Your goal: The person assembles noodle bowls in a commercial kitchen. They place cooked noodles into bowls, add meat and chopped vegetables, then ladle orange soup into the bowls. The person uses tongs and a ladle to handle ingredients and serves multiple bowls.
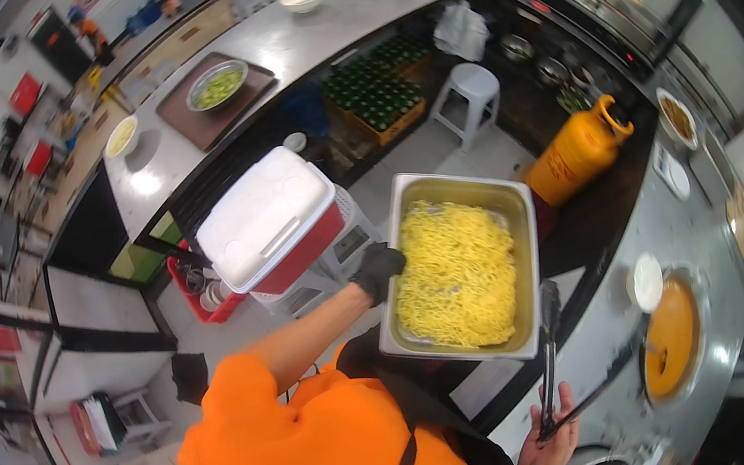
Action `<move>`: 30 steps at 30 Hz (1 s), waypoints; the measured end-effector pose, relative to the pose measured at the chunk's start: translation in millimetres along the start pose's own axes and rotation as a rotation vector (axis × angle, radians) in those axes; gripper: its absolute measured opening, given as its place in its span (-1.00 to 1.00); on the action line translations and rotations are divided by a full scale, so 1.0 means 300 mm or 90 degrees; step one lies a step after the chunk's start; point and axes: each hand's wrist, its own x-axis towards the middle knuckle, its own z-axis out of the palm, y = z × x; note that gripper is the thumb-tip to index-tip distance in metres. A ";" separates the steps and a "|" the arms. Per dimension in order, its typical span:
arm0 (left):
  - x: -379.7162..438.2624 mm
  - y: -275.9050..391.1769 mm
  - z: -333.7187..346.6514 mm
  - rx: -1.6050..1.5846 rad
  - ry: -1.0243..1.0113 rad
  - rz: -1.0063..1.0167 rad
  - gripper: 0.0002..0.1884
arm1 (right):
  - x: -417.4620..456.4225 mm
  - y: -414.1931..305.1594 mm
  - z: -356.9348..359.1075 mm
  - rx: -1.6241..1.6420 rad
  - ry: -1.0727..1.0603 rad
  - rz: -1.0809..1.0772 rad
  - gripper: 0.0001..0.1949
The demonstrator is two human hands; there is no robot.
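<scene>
My left hand point(379, 273), in a black glove, grips the left rim of a deep stainless steel food pan point(521, 226). Yellow noodles point(456, 270) cover most of the pan's bottom. The pan is held in the air in front of my orange shirt. Low in the view, my bare right hand point(548, 442) holds a pair of dark-tipped metal tongs point(546, 368) near the joined end, palm up and fingers partly spread. The tongs' arms are spread wide, one running beside the pan's right edge and the other towards the steel counter.
A pot of orange sauce point(676, 339) is set in the steel counter point(702, 243) at right, beside a white bowl point(646, 282). An orange gas cylinder point(575, 154), a white stool point(470, 94) and a red-and-white cooler point(270, 218) stand beyond. Another person point(91, 36) is far off.
</scene>
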 end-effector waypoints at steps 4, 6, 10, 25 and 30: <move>0.021 -0.073 -0.225 0.075 0.152 0.192 -0.93 | 0.219 -0.049 -0.078 0.011 -0.339 0.211 0.09; 0.080 -0.093 -0.174 -0.153 0.170 0.195 -0.88 | 0.379 0.154 -0.163 -0.013 -0.392 0.217 -0.05; 0.491 -0.149 -0.290 -0.227 0.195 0.212 -0.91 | 0.646 0.687 -0.138 -0.005 -0.377 0.140 -0.29; 2.049 0.246 -0.689 -0.167 0.385 0.409 -0.70 | 1.521 1.961 -0.124 0.023 -0.274 0.146 -0.63; 1.892 0.283 -0.953 0.219 0.666 0.487 -0.54 | 1.606 2.020 0.098 0.031 -0.327 0.215 -0.65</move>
